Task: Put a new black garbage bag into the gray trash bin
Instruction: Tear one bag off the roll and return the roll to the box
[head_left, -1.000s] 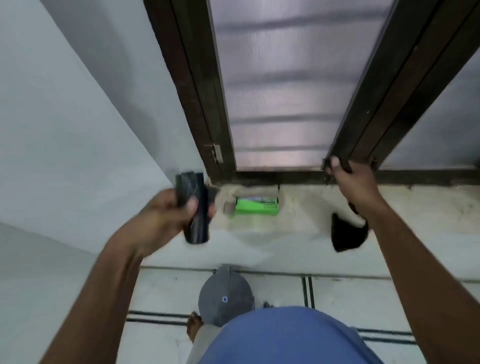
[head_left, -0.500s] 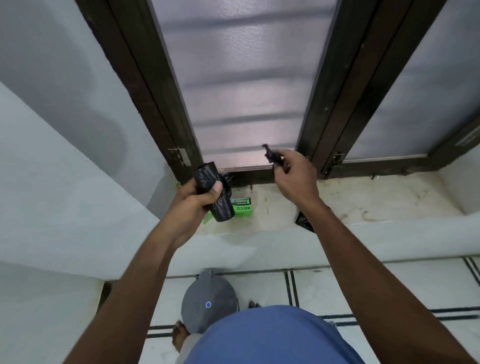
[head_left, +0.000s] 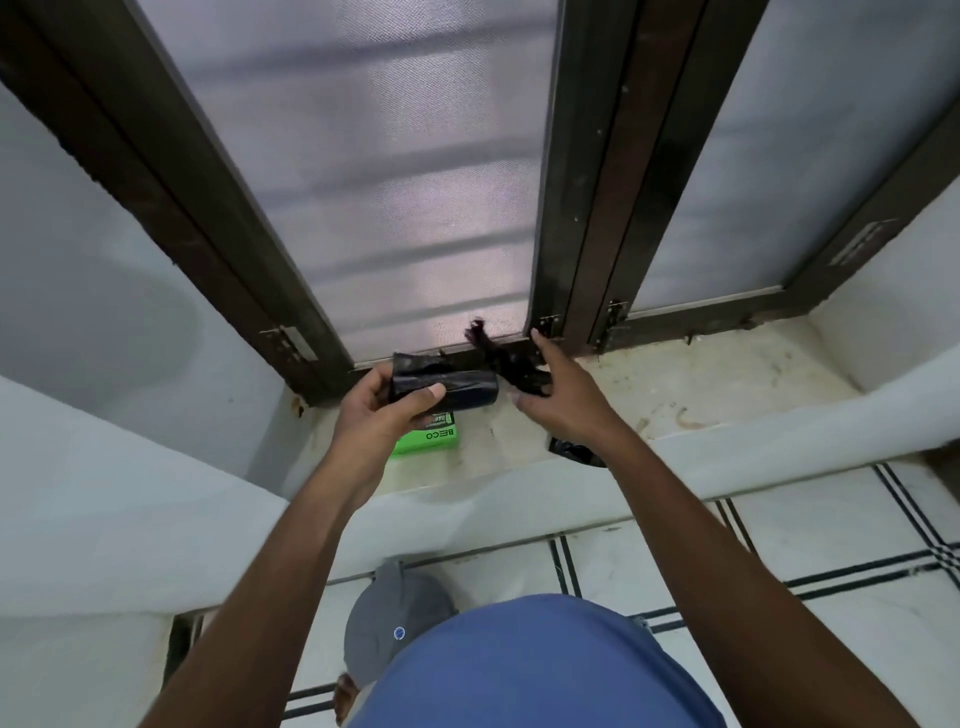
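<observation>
Left hand (head_left: 382, 410) grips the roll of black garbage bags (head_left: 447, 387), fingers and thumb curled round its left end. Roll's long axis runs left-right, over the window ledge (head_left: 701, 384). Free bag end (head_left: 501, 358) sticks off the roll's right end, toward the right hand (head_left: 563, 397). Right hand is the nearer one to it: lower fingers look pinched on that loose plastic, index straight. Next pull likely goes rightward, along the roll axis. Gray trash bin (head_left: 389, 623) is below, on the floor near the person's feet, well apart from the roll, lid on.
</observation>
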